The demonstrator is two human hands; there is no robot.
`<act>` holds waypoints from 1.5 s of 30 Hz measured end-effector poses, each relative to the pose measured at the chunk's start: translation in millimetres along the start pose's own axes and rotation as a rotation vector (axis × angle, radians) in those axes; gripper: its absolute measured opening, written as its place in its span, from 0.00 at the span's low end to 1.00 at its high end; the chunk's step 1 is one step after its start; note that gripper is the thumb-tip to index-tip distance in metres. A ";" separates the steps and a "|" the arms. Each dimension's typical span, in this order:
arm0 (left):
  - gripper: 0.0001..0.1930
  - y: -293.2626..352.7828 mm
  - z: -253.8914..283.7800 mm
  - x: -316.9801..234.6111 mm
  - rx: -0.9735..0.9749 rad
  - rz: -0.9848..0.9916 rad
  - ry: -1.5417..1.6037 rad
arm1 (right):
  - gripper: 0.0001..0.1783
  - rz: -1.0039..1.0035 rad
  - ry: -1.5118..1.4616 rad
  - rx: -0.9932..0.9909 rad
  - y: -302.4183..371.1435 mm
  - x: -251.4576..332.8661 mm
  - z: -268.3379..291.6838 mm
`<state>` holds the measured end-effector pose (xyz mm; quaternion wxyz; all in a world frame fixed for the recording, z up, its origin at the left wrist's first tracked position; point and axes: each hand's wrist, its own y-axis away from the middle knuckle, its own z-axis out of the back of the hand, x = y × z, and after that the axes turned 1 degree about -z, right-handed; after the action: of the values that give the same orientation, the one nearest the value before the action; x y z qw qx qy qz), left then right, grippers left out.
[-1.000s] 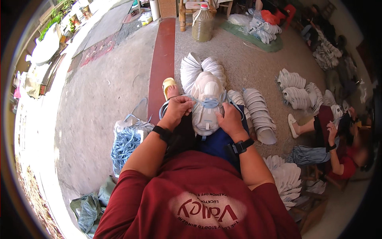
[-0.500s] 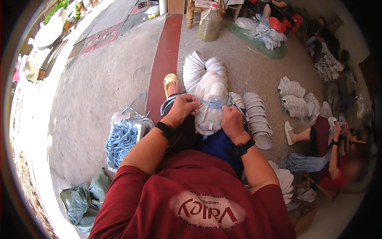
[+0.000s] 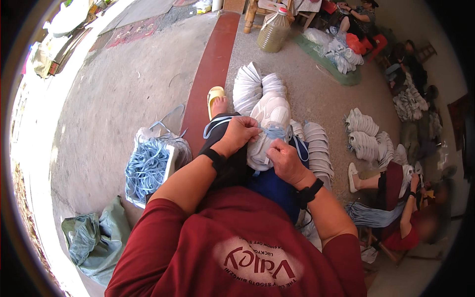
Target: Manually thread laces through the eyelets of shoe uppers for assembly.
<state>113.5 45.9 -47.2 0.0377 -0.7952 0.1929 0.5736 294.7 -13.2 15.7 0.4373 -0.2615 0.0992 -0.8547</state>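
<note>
A white shoe upper (image 3: 271, 108) rests on my lap, toe pointing away, with blue lacing (image 3: 275, 131) across its middle. My left hand (image 3: 240, 132) is closed in a pinch at the upper's left side, holding the blue shoelace (image 3: 212, 129), whose long loop hangs over my left knee. At the right side of the upper my right hand (image 3: 290, 162) is closed too, fingers pinched on the lace close to the eyelet edge; the fingertips are partly hidden. Another loop of lace hangs to the right, behind that hand.
Left of me stands a white box (image 3: 170, 166) heaped with blue laces (image 3: 147, 166), beside a green-grey sack (image 3: 101, 242). Nested white uppers (image 3: 247, 89) lie ahead, another row (image 3: 316, 148) at my right. A co-worker (image 3: 413, 225) sits at right; a large bottle (image 3: 273, 32) stands farther off.
My right hand has come down and nearer the middle of the upper. The left hand keeps its pinch on the lace. The whole view has shifted slightly.
</note>
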 end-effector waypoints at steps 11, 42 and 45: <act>0.03 -8.7 -17.9 12.3 -0.214 -0.236 -0.416 | 0.06 -0.454 -0.018 -0.310 4.3 -21.5 -33.3; 0.16 17.0 -32.0 -4.4 -0.213 -0.349 -1.356 | 0.09 -0.546 -0.072 -0.412 4.3 -31.0 -51.6; 0.13 30.9 -37.0 -4.8 -0.125 -0.455 -1.371 | 0.08 -0.552 -0.031 -0.417 4.4 -30.7 -54.5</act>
<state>134.5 8.2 -25.3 0.2229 -0.2778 -0.0775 0.9312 283.5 5.5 -43.0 0.1281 -0.3752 0.1905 -0.8981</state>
